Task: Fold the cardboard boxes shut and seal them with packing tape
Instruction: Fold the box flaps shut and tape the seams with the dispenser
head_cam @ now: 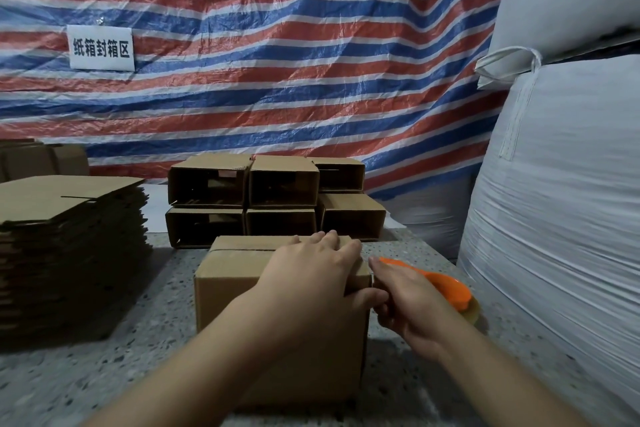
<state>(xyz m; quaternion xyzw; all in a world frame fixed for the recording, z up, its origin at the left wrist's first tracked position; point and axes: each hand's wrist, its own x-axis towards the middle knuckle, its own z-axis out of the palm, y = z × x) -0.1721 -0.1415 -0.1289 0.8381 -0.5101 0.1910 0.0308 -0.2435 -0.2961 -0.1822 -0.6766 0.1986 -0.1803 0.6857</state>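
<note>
While the left hand presses flat-fingered on the box, the right hand grips the tape dispenser

Box under my left hand is matt brown cardboard. Tape dispenser is glossy orange plastic. Table is speckled stone, tarp crinkly woven plastic.

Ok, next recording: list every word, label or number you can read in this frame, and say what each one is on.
"纸箱封箱区": black characters on the white sign fixed to the striped tarp.
No readable print shows on the cardboard box under the left hand, on the stacked boxes, or on the orange tape dispenser gripped by the right hand.
</note>
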